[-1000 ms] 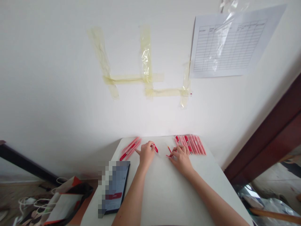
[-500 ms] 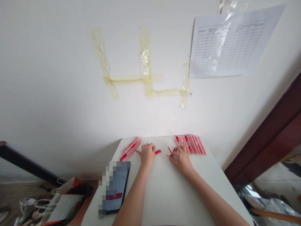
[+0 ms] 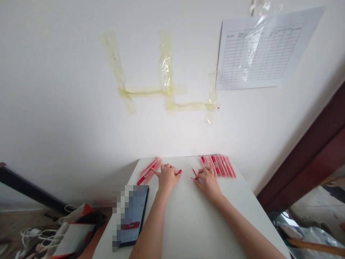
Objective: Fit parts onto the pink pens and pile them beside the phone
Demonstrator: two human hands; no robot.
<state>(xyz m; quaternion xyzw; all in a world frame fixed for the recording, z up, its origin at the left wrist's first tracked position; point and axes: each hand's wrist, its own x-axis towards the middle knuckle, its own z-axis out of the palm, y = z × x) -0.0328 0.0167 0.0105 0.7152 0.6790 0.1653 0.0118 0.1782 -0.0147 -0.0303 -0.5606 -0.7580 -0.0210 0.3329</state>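
My left hand (image 3: 167, 178) is closed on a short red pen part (image 3: 178, 172), which pokes out past the thumb and index finger. A few red pens (image 3: 148, 172) lie in a loose bunch just left of that hand. My right hand (image 3: 208, 180) rests on the table with its fingers curled round small red pen pieces. Out of its fingertips sticks a thin red refill (image 3: 193, 171) with a pale, yellowish end. Its palm side is hidden. Behind and right of this hand, several red pens (image 3: 225, 166) lie side by side in a row.
A tablet or large phone (image 3: 133, 216) lies at the left on the white table (image 3: 194, 230). The white wall rises at the table's far edge, with yellowed tape (image 3: 167, 68) and a printed sheet (image 3: 258, 57) on it. Bags (image 3: 72, 233) stand on the floor at left.
My left hand has shifted slightly left, and the red pen part that lay beside it is now gripped and tilted at its fingertips. The right hand looks almost unchanged.
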